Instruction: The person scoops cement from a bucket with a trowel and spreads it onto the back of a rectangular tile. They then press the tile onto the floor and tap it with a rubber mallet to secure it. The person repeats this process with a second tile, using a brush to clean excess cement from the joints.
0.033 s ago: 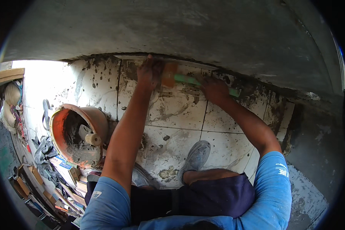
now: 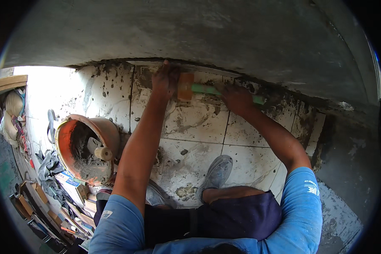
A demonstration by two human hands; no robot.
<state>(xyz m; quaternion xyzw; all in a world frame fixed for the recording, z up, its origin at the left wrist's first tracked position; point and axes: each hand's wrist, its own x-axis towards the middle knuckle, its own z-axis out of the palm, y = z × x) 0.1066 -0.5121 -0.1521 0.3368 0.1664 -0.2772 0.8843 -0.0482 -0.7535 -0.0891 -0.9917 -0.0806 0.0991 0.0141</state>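
Note:
My right hand [image 2: 238,98] grips the green handle of a rubber mallet [image 2: 207,89]. Its orange head [image 2: 185,86] rests against the tiled floor where it meets the grey wall. My left hand [image 2: 165,79] lies flat on the floor tile [image 2: 148,84] right beside the mallet head, fingers reaching to the wall's base. Both arms stretch forward from blue sleeves. I am crouched, with a grey shoe [image 2: 217,171] planted on the tiles below my arms.
An orange bucket [image 2: 86,148] holding grey mortar and a wooden-handled tool stands at the left. Cardboard, cloth and clutter [image 2: 51,186] lie along the lower left. The white tiles [image 2: 199,122] are smeared with mortar. A grey plastered wall [image 2: 199,34] fills the top.

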